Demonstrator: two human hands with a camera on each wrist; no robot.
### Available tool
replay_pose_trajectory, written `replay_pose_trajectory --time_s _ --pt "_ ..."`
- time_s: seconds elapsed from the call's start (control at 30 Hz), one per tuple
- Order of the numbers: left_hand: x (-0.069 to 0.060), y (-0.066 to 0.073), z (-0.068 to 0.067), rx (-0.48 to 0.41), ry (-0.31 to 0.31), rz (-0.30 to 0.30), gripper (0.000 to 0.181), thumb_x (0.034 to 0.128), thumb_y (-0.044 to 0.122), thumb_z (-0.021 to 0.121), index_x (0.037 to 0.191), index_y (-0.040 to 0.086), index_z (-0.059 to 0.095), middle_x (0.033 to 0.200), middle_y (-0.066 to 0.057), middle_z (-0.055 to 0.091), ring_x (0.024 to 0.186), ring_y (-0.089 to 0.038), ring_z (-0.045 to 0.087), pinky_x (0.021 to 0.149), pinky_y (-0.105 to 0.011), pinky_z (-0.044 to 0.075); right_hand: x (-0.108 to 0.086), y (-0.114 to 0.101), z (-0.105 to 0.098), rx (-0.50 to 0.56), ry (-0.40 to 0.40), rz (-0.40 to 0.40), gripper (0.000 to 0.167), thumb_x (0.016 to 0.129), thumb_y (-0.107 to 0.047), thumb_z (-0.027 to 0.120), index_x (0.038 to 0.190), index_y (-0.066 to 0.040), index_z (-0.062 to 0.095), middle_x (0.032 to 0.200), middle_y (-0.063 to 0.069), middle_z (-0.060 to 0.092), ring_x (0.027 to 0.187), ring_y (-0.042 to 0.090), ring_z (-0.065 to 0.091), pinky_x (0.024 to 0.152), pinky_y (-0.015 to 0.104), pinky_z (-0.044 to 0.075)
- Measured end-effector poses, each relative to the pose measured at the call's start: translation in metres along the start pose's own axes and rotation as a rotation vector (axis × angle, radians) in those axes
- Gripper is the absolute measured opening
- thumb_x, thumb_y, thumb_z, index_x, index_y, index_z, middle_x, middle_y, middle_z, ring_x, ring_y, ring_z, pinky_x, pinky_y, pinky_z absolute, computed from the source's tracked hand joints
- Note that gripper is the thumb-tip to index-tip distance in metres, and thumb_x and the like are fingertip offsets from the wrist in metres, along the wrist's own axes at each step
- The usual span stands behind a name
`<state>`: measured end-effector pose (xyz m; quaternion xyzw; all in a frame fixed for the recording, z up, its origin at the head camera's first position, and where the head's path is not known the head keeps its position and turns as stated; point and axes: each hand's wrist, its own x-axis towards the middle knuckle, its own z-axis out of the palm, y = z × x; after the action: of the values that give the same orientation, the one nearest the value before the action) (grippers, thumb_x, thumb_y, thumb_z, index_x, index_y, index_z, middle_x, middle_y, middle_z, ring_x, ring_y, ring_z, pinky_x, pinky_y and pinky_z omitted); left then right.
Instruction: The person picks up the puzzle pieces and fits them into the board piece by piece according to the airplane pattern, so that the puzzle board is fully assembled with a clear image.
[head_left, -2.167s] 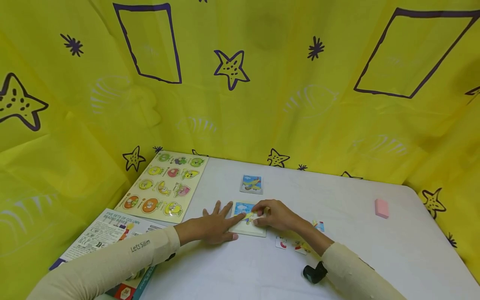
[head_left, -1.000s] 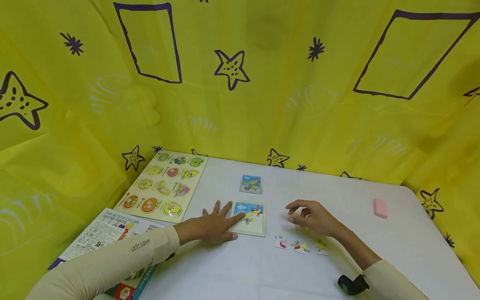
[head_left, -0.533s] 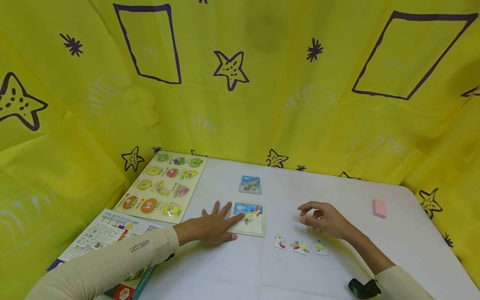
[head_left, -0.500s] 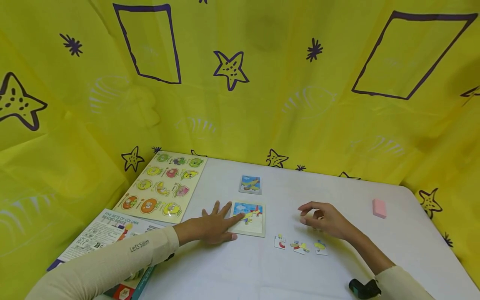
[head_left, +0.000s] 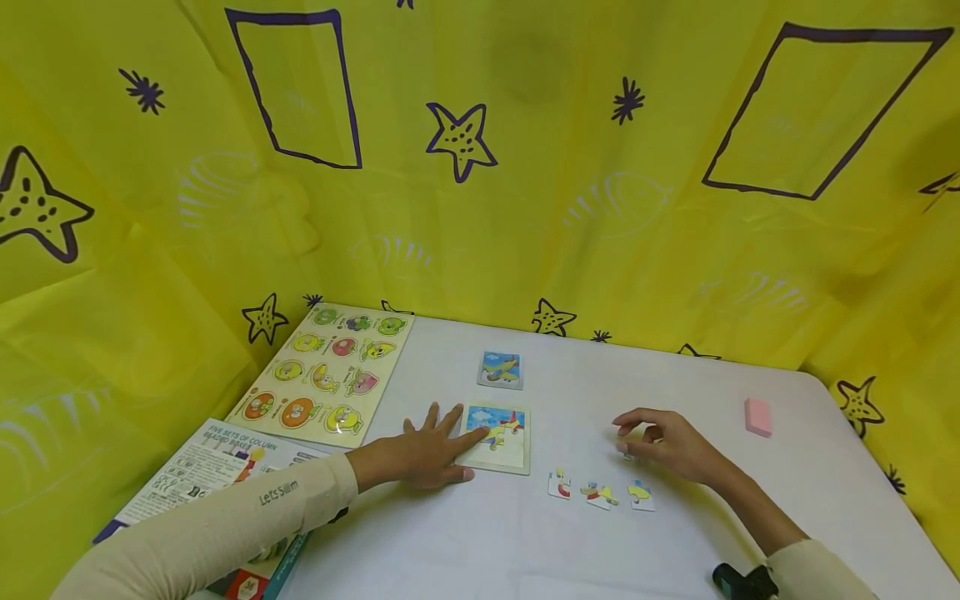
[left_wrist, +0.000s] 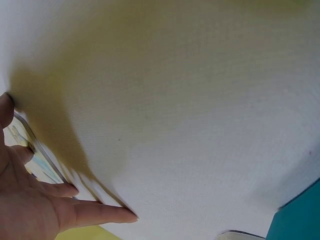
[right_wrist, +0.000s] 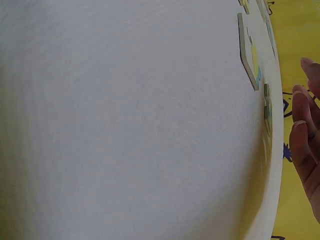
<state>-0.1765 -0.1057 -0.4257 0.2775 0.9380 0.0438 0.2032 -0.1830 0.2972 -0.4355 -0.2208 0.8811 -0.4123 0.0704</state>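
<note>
My left hand [head_left: 435,454] lies spread at the left edge of a small puzzle board [head_left: 492,465], its index finger on the airplane picture. The board's top shows blue sky and a red tail; its lower part is bare. To the right, my right hand [head_left: 671,446] hovers with loosely curled fingers, and no held thing shows. Partly hidden beneath its thumb is a puzzle piece [right_wrist: 268,110], lying on the table. In front lie more puzzle pieces: one with a red curve [head_left: 559,484], a red and yellow one [head_left: 599,495], and a yellow one [head_left: 641,496].
A small airplane picture [head_left: 501,369] lies behind the board. At left are a fruit puzzle board [head_left: 318,375] and a printed box [head_left: 202,467]. A pink block [head_left: 758,417] stands at right. A yellow curtain [head_left: 525,208] hangs behind the table.
My right hand has let go of a puzzle piece at the board's upper right and drawn back to the right. The red tail piece now sits there. My left hand has stayed put.
</note>
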Motion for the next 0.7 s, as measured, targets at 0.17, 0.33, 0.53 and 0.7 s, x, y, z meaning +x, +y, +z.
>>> replay_pose_trajectory --time_s 0.17,0.33,0.53,0.7 --pt "0.0 0.0 0.001 -0.008 -0.004 -0.008 0.067 0.0998 0.058 0.048 0.159 0.037 0.025 0.168 -0.017 0.012 0.149 -0.055 0.012 0.106 -0.077 0.027 -0.003 0.003 -0.004 -0.01 0.002 0.027 0.032 0.09 -0.016 0.075 0.118 -0.002 0.068 0.105 0.015 0.068 0.062 0.012 0.061 0.058 0.023 0.048" --pt "-0.001 -0.001 0.001 -0.012 -0.008 -0.007 0.067 0.0999 0.059 0.048 0.159 0.037 0.025 0.168 -0.016 0.011 0.15 -0.055 0.011 0.106 -0.077 0.026 -0.006 0.007 -0.007 -0.016 -0.006 0.064 0.032 0.091 -0.015 0.075 0.119 -0.002 0.068 0.107 0.017 0.067 0.063 0.01 0.061 0.059 0.023 0.05" --pt "-0.001 -0.001 0.001 -0.003 -0.001 -0.001 0.067 0.0998 0.059 0.047 0.159 0.037 0.025 0.168 -0.017 0.012 0.149 -0.056 0.013 0.105 -0.077 0.028 -0.01 0.009 -0.009 -0.037 -0.005 0.066 0.03 0.091 -0.017 0.075 0.117 -0.004 0.069 0.107 0.015 0.067 0.063 0.009 0.059 0.059 0.022 0.049" --pt "-0.001 -0.001 0.001 0.001 0.002 0.003 0.067 0.0998 0.06 0.047 0.159 0.038 0.024 0.168 -0.016 0.012 0.149 -0.055 0.013 0.105 -0.077 0.028 -0.014 0.011 -0.01 -0.08 0.014 0.037 0.026 0.09 -0.018 0.076 0.113 -0.006 0.071 0.105 0.012 0.068 0.063 0.006 0.058 0.059 0.021 0.046"
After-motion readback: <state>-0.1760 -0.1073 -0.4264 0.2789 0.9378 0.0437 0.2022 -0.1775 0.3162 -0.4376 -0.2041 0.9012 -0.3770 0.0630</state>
